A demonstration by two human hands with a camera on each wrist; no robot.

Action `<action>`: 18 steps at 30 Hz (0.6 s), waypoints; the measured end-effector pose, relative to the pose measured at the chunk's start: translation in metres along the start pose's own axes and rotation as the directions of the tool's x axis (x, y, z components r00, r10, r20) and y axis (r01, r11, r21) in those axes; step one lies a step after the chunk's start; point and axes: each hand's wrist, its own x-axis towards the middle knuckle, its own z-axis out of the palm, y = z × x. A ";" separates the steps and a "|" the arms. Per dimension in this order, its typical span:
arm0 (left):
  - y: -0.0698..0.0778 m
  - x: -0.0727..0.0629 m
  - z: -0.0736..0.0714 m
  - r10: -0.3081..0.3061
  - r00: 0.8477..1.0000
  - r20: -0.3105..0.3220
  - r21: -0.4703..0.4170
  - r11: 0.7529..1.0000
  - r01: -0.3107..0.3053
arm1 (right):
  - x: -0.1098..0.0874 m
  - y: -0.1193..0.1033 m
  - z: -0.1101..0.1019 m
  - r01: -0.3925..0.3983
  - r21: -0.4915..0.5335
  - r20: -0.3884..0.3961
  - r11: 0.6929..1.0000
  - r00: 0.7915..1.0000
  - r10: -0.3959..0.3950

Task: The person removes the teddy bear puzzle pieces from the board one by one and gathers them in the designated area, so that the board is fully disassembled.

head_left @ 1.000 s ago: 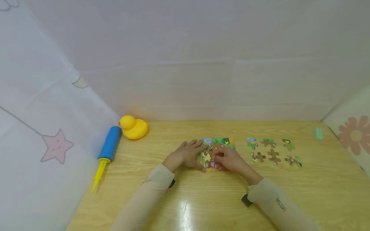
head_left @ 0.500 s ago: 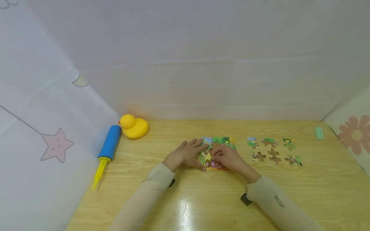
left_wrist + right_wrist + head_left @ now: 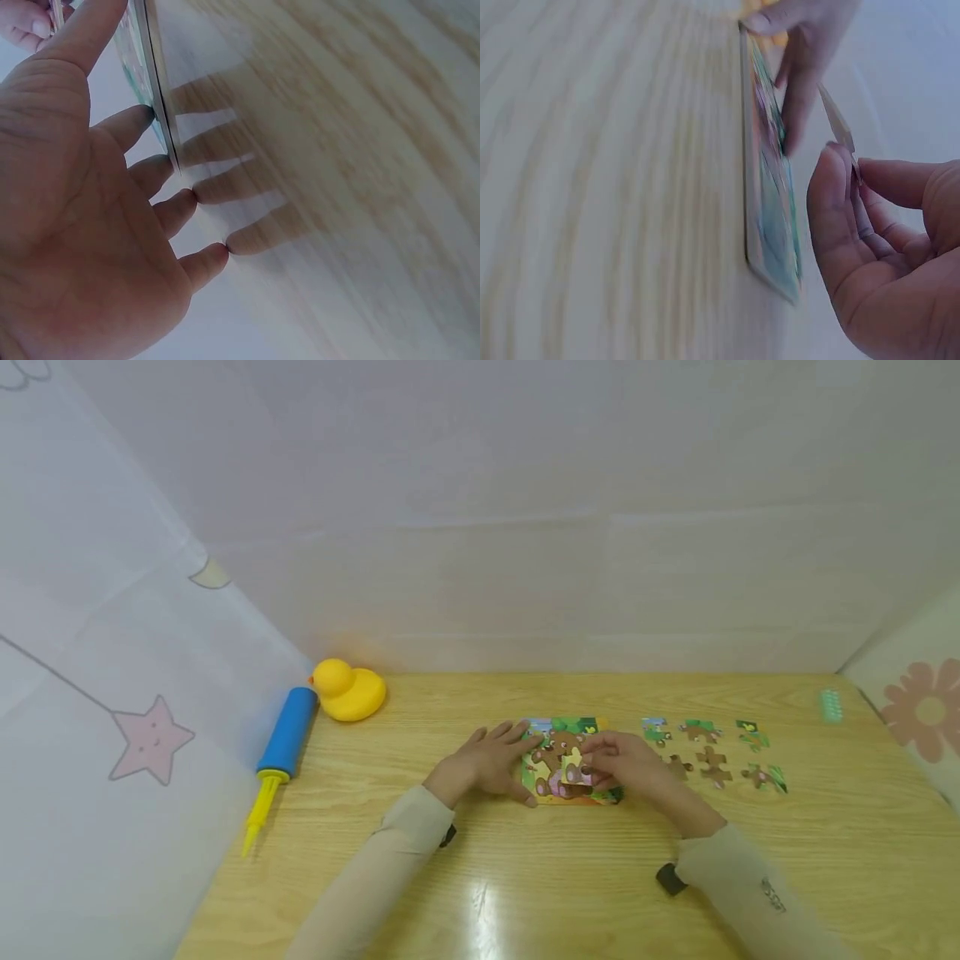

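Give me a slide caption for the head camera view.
Right hand pinches a jigsaw piece over a bear puzzle while the left hand touches its edge.

In the head view, the right hand (image 3: 626,766) hides part of the bear puzzle (image 3: 562,743) toward 3 o'clock, sleeve lettering (image 3: 772,895) at 4 o'clock is blurred, and the green object (image 3: 831,705) is unidentifiably small.

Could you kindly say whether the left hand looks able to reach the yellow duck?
Probably yes: the left hand touches the puzzle, but nothing visible stands between that hand and the yellow duck.

Loose pieces (image 3: 716,772) right of board (image 3: 558,798)
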 end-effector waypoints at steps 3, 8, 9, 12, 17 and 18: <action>0.001 0.000 -0.001 0.002 1.000 -0.002 0.009 1.000 -0.002 | -0.010 0.004 -0.020 0.006 0.032 -0.009 0.999 1.000 -0.005; 0.000 0.000 0.001 -0.005 1.000 -0.009 0.003 1.000 0.005 | -0.024 0.014 -0.048 0.006 0.029 -0.050 1.000 0.999 -0.005; 0.000 0.001 0.001 -0.004 1.000 -0.011 0.001 1.000 0.004 | -0.027 0.016 -0.053 0.011 0.021 -0.058 1.000 0.998 -0.010; -0.001 0.002 0.003 -0.002 1.000 -0.015 0.005 1.000 0.002 | -0.035 0.022 -0.066 0.026 -0.013 -0.067 1.000 0.997 -0.027; -0.002 0.003 0.003 0.006 1.000 -0.021 0.024 1.000 -0.005 | -0.047 0.032 -0.081 0.036 -0.008 -0.072 0.999 0.997 -0.036; -0.002 0.003 0.003 0.006 1.000 -0.024 0.027 1.000 -0.005 | -0.049 0.033 -0.083 0.031 0.001 -0.073 1.000 0.997 -0.031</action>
